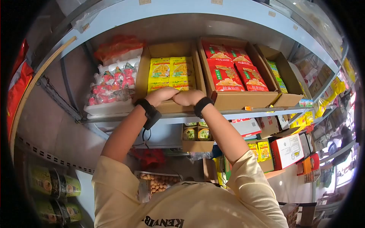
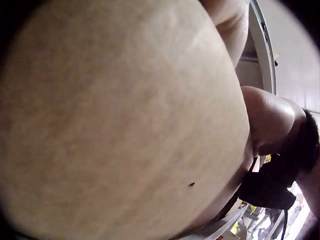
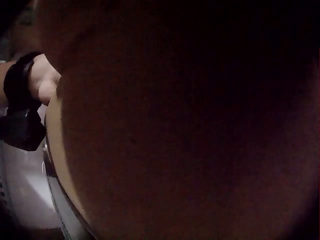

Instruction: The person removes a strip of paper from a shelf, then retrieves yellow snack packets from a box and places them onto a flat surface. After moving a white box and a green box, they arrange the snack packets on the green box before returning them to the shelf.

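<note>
Here, the left hand and right hand meet at the front edge of an open carton on a shelf, seeming to touch; their fingers are hidden, so whether they press together, curl or pinch anything cannot be told; yellow packets lie inside the carton, just beyond the hands; left of the carton sits a white tray of pink-and-red wrapped items; right of it, a box holds red packets.
</note>
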`<state>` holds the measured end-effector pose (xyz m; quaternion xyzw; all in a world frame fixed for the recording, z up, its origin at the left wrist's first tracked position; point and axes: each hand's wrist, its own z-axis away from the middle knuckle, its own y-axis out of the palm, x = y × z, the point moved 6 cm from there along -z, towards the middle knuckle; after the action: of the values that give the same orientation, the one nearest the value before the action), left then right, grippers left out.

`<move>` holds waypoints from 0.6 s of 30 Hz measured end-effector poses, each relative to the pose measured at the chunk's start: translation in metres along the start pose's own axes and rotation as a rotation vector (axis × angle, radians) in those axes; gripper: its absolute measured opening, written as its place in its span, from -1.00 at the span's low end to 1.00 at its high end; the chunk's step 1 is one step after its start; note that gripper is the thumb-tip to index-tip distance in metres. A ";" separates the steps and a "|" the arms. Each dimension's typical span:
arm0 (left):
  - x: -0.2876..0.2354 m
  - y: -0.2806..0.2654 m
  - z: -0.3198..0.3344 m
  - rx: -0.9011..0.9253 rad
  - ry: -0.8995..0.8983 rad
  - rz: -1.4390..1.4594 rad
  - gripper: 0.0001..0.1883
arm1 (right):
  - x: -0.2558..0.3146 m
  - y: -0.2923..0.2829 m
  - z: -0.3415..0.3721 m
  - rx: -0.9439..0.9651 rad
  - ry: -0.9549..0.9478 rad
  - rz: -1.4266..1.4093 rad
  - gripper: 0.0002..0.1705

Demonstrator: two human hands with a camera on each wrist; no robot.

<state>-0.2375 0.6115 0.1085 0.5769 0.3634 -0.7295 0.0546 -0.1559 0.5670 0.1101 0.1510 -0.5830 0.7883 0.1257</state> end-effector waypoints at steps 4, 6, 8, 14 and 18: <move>-0.006 0.000 0.000 -0.018 -0.135 0.091 -0.75 | -0.015 0.018 -0.030 -0.067 -0.036 -0.045 -0.35; 0.014 -0.012 -0.008 -0.091 -0.203 0.205 -0.80 | 0.001 -0.002 0.005 -0.104 0.004 -0.049 -0.37; 0.020 -0.016 -0.007 -0.118 -0.228 0.328 -0.83 | 0.007 -0.009 0.019 -0.122 0.042 -0.036 -0.39; 0.034 -0.017 -0.007 -0.115 -0.147 0.546 -0.79 | 0.012 -0.030 0.009 -0.030 -0.161 -0.022 -0.41; 0.024 -0.022 -0.007 -0.088 -0.187 0.410 -0.72 | -0.008 -0.069 -0.030 -0.241 -0.169 0.137 -0.40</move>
<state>-0.2505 0.6402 0.0974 0.5657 0.2634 -0.7367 0.2604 -0.1255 0.6157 0.1596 0.1603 -0.6906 0.7041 0.0395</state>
